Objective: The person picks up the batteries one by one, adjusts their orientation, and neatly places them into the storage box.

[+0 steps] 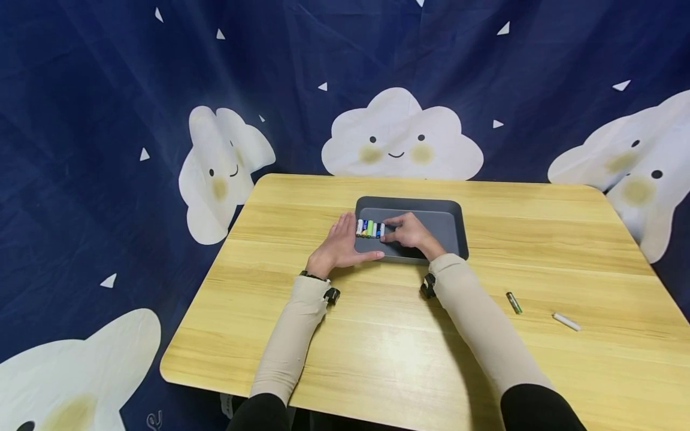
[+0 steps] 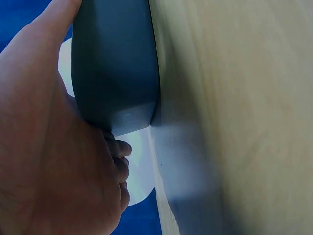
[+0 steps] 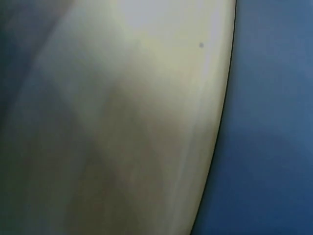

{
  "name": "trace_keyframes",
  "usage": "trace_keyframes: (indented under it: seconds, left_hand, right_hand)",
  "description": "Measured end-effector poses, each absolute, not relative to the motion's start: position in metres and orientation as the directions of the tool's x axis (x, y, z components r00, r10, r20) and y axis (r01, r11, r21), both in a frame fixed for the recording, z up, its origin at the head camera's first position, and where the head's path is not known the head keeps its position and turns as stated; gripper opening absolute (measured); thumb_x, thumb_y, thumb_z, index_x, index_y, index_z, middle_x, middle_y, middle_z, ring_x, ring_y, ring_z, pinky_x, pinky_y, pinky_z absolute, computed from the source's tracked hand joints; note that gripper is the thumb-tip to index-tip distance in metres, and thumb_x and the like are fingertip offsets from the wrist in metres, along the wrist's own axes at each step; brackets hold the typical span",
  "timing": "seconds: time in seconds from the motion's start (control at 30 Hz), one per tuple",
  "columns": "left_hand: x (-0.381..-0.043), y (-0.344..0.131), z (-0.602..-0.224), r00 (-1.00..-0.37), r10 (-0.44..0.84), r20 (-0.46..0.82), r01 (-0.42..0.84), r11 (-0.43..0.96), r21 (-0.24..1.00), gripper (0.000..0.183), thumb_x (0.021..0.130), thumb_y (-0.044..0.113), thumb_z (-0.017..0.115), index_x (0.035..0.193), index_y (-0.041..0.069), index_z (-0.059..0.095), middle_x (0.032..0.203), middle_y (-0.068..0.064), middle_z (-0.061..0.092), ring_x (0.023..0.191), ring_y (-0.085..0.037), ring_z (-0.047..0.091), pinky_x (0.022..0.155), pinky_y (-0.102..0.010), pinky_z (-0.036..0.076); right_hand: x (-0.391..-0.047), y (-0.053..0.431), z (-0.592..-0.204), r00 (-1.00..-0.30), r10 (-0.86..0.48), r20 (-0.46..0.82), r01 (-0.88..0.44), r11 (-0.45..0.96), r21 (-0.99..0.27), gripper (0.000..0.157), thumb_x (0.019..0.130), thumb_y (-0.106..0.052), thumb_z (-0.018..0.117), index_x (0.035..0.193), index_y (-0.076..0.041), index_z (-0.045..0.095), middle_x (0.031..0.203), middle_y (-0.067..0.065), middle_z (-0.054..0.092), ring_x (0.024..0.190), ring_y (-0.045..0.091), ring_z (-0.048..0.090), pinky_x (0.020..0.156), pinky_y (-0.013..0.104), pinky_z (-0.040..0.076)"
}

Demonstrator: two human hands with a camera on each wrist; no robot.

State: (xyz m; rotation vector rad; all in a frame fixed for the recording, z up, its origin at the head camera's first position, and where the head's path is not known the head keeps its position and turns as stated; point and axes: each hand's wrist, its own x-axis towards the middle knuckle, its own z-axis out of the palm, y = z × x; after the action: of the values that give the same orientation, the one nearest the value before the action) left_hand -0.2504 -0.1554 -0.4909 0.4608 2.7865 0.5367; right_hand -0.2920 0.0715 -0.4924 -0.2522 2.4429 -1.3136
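A dark grey tray (image 1: 431, 224) lies on the table, with several batteries (image 1: 369, 228) side by side in a row at its left end. My left hand (image 1: 342, 242) lies along the tray's left end, fingers straight and thumb stretched over the front rim. In the left wrist view, the left palm (image 2: 54, 147) is against the tray's outer wall (image 2: 117, 58). Reaching into the tray, my right hand (image 1: 409, 231) pinches the rightmost battery (image 1: 383, 230) at its two ends between thumb and finger. The right wrist view is blurred and shows no battery.
On the wooden table (image 1: 259, 287), a dark and green battery (image 1: 514, 303) and a white battery (image 1: 566, 321) lie to the right of my right forearm. A blue curtain (image 1: 302, 72) with cloud faces hangs behind the table's far edge.
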Motion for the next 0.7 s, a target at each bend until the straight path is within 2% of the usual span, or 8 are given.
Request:
trace_keyframes:
  seconds: [0.1,0.17,0.23,0.33,0.5,0.57,0.7]
  left_hand:
    - [-0.253,-0.155,-0.493,-0.915,0.349,-0.205,0.251,0.887,0.389,0.137,0.079,0.091,0.053,0.165,0.005,-0.012,0.176,-0.014,-0.01,0.164,-0.025,-0.008,0.136,-0.042,0.002]
    - [-0.254,-0.155,-0.494,-0.915,0.344,-0.212,0.247,0.891,0.38,0.137,0.079,0.091,0.053,0.164,0.006,-0.013,0.176,-0.014,-0.01,0.164,-0.024,-0.008,0.136,-0.042,0.002]
    - [-0.254,-0.155,-0.494,-0.915,0.344,-0.213,0.248,0.893,0.377,0.137,0.079,0.091,0.053,0.164,0.006,-0.014,0.176,-0.013,-0.01,0.164,-0.024,-0.008,0.136,-0.042,0.002]
    - [-0.252,-0.155,-0.492,-0.915,0.346,-0.207,0.247,0.887,0.391,0.138,0.079,0.09,0.055,0.165,0.005,-0.012,0.176,-0.014,-0.01,0.164,-0.024,-0.007,0.136,-0.043,0.002]
    - [-0.246,-0.156,-0.486,-0.921,0.344,-0.183,0.244,0.876,0.415,0.137,0.079,0.087,0.058,0.165,0.003,-0.008,0.176,-0.016,-0.006,0.165,-0.026,-0.004,0.136,-0.044,0.004]
    - [-0.245,-0.156,-0.485,-0.922,0.343,-0.177,0.247,0.877,0.413,0.136,0.08,0.087,0.058,0.165,0.003,-0.007,0.176,-0.016,-0.004,0.165,-0.027,-0.002,0.136,-0.044,0.005]
    - [-0.244,-0.154,-0.484,-0.921,0.349,-0.171,0.255,0.874,0.413,0.137,0.079,0.088,0.057,0.165,0.003,-0.007,0.176,-0.017,-0.004,0.165,-0.027,-0.003,0.136,-0.044,0.005]
  right_hand:
    - [-0.292,0.073,-0.492,-0.917,-0.329,-0.227,0.009,0.552,-0.834,0.06,0.085,-0.017,0.085,0.14,-0.006,0.065,0.052,-0.008,0.061,0.04,0.006,0.034,0.046,0.021,0.036]
    - [-0.292,0.074,-0.492,-0.915,-0.335,-0.225,0.001,0.555,-0.832,0.062,0.085,-0.018,0.086,0.141,-0.006,0.064,0.05,-0.009,0.058,0.041,0.006,0.035,0.046,0.021,0.037]
    - [-0.292,0.076,-0.491,-0.914,-0.338,-0.225,0.0,0.554,-0.832,0.063,0.085,-0.018,0.086,0.142,-0.006,0.063,0.049,-0.009,0.056,0.041,0.006,0.035,0.046,0.021,0.037]
    - [-0.292,0.079,-0.49,-0.915,-0.336,-0.225,0.001,0.554,-0.833,0.063,0.086,-0.018,0.085,0.144,-0.007,0.062,0.054,-0.012,0.062,0.041,0.005,0.035,0.045,0.02,0.037]
    - [-0.289,0.086,-0.483,-0.926,-0.331,-0.181,-0.037,0.558,-0.829,0.056,0.089,-0.018,0.081,0.141,-0.008,0.064,0.056,-0.012,0.06,0.042,0.006,0.031,0.047,0.022,0.034]
    - [-0.287,0.091,-0.479,-0.931,-0.334,-0.15,-0.065,0.555,-0.829,0.053,0.091,-0.019,0.08,0.141,-0.007,0.065,0.052,-0.01,0.048,0.043,0.008,0.03,0.049,0.023,0.032]
    - [-0.28,0.103,-0.467,-0.937,-0.329,-0.118,-0.081,0.531,-0.844,0.052,0.094,-0.021,0.077,0.142,-0.006,0.063,0.049,-0.011,0.039,0.044,0.01,0.028,0.05,0.025,0.028]
